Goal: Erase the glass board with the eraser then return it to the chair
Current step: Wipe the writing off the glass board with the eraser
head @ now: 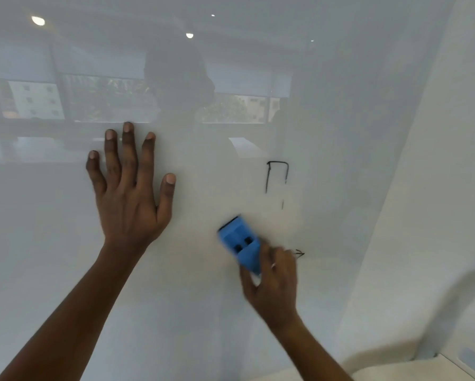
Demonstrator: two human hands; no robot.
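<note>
The white glass board (pixel 327 78) fills most of the view and mirrors windows and ceiling lights. My left hand (pixel 129 193) lies flat against it, fingers spread and empty. My right hand (pixel 272 284) grips a blue eraser (pixel 239 240) by its lower end and presses it on the glass; both look motion-blurred. Black marker strokes (pixel 277 176) remain above and right of the eraser, forming an open box shape. A small arrow mark (pixel 299 253) shows just right of my fingers. The chair is out of view.
The board's right edge meets a plain white wall (pixel 437 188). A pale surface (pixel 423 369) sits at the bottom right corner, below the board.
</note>
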